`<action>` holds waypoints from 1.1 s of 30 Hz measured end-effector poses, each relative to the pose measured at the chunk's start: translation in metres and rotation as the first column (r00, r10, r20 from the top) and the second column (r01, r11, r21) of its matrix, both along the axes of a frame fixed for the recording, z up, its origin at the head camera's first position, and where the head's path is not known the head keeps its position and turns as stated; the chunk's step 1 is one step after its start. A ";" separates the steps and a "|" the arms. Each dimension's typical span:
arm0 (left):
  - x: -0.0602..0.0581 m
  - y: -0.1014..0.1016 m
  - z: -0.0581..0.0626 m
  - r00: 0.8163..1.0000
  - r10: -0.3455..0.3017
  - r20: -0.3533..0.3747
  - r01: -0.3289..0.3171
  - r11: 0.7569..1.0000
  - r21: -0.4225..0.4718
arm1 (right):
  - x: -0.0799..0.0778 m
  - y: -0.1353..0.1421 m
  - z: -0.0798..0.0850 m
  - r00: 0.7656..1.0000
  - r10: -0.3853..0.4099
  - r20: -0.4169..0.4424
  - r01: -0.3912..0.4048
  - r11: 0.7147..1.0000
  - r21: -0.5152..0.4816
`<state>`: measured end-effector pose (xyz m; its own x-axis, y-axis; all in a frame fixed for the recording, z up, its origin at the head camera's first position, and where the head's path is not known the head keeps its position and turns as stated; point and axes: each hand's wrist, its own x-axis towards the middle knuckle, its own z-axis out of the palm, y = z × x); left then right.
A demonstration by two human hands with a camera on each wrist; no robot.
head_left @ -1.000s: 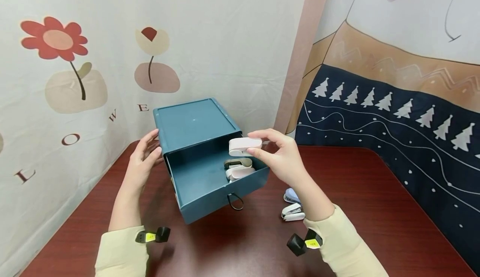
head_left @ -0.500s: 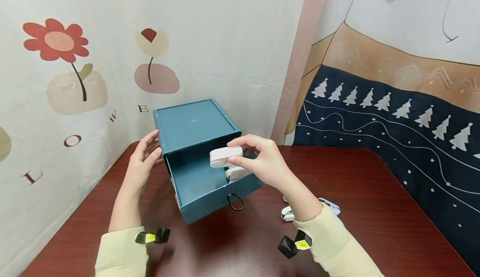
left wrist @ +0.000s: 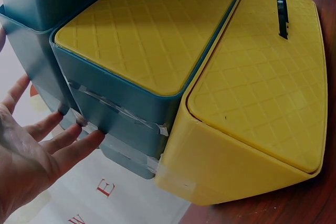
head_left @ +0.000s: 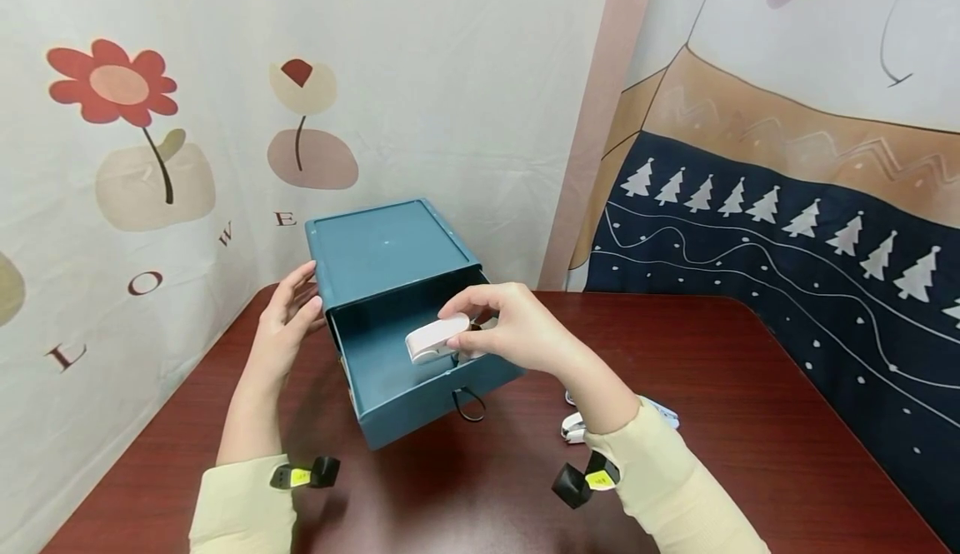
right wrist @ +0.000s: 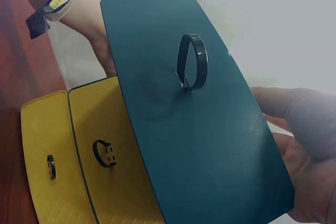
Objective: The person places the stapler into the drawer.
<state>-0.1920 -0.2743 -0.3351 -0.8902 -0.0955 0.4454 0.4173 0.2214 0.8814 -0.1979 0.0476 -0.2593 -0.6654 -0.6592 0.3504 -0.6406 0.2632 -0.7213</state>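
Observation:
My right hand (head_left: 513, 329) pinches a pinkish-white mini stapler (head_left: 431, 340) between thumb and fingers, just above the inside of a pulled-out teal drawer (head_left: 408, 416). Other staplers in that drawer are mostly hidden behind the hand. My left hand (head_left: 288, 321) touches the left side of the teal cabinet (head_left: 386, 250) with its fingertips. In the left wrist view those fingers (left wrist: 76, 150) are spread and fairly straight against the cabinet wall. The right wrist view has the drawer front with its black loop handle (right wrist: 197, 64); the stapler is out of sight there.
A white stapler (head_left: 573, 429) and a light blue one (head_left: 666, 414) lie on the red-brown table (head_left: 750, 421), partly behind my right forearm. Beneath the pulled-out drawer are two yellow-fronted drawers (left wrist: 142, 30) with black loops. A printed curtain (head_left: 450, 79) hangs behind.
My right hand has carried the stapler left and down, from above the drawer's right side to low over its middle. The left hand has stayed on the cabinet's side.

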 end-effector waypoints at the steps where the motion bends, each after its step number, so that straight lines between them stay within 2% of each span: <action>1: 0.000 0.000 0.000 1.000 0.000 0.001 0.000 1.000 0.000 | -0.001 0.000 0.001 1.000 0.009 0.003 -0.009 1.000 0.018; 10: 0.000 0.002 0.001 1.000 -0.012 0.004 0.012 0.999 0.041 | -0.013 -0.009 0.010 0.988 0.141 0.064 -0.148 0.983 0.110; 17: -0.001 0.002 0.000 1.000 -0.007 0.004 0.007 1.000 0.024 | -0.017 -0.013 0.007 0.980 0.175 0.099 -0.190 0.965 0.181; 22: -0.002 0.001 0.000 1.000 -0.005 0.009 0.005 1.000 0.024 | -0.017 -0.013 0.005 0.981 0.172 0.090 -0.187 0.960 0.207; 27: -0.002 0.000 -0.001 1.000 -0.008 0.016 0.007 1.000 0.028 | -0.015 -0.012 0.003 0.989 0.140 0.042 -0.146 0.967 0.207; 30: -0.002 0.000 -0.001 1.000 -0.004 0.018 0.004 1.000 0.024 | -0.011 -0.009 0.004 0.994 0.109 0.005 -0.108 0.978 0.178; 33: -0.003 -0.001 -0.001 1.000 -0.007 0.010 0.007 1.000 0.018 | -0.005 -0.005 0.004 0.996 0.077 -0.047 -0.072 0.992 0.102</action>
